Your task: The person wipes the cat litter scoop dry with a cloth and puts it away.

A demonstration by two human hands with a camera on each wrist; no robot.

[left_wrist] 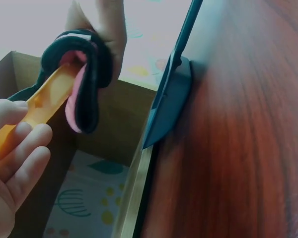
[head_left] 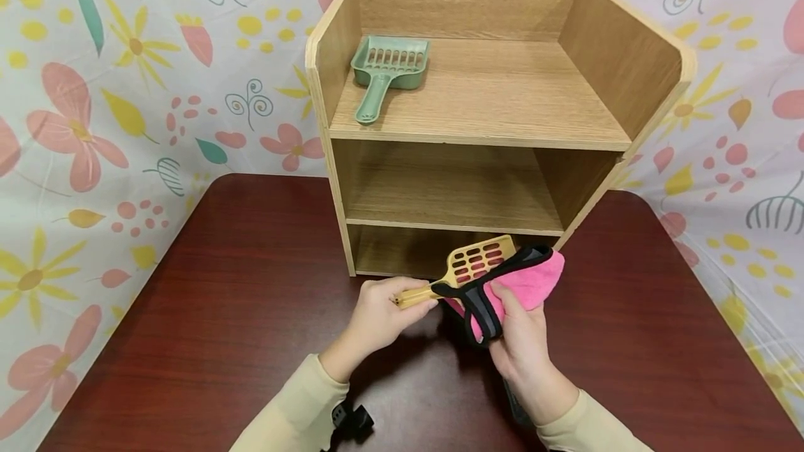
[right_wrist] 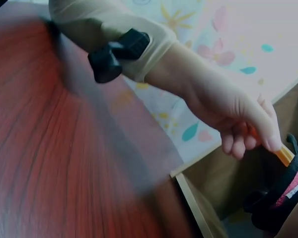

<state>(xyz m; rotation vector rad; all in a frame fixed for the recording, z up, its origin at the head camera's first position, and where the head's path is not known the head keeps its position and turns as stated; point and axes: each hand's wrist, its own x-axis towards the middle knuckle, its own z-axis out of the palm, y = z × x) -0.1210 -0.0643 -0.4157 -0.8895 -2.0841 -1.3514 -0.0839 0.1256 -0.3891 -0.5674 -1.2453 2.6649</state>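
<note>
My left hand [head_left: 377, 319] pinches the handle of a yellow slotted litter scoop [head_left: 475, 261] between thumb and fingers. A pink cloth with black edging [head_left: 530, 281] is gripped by my right hand [head_left: 526, 354] and wraps around the scoop near its neck. In the left wrist view, the yellow handle [left_wrist: 52, 94] runs into the folded cloth [left_wrist: 92, 94]. The right wrist view shows the left thumb [right_wrist: 260, 126] on the handle. A dark scoop [left_wrist: 171, 99] lies on the table below the hands, mostly covered by the right arm in the head view.
A wooden shelf unit [head_left: 490, 100] stands at the back of the dark red table [head_left: 207, 340]. On its top level, at the left, lies a green litter scoop [head_left: 391, 68]. A flowered cloth [head_left: 157, 75] hangs behind. A black wrist camera [head_left: 354, 420] sits by the left sleeve.
</note>
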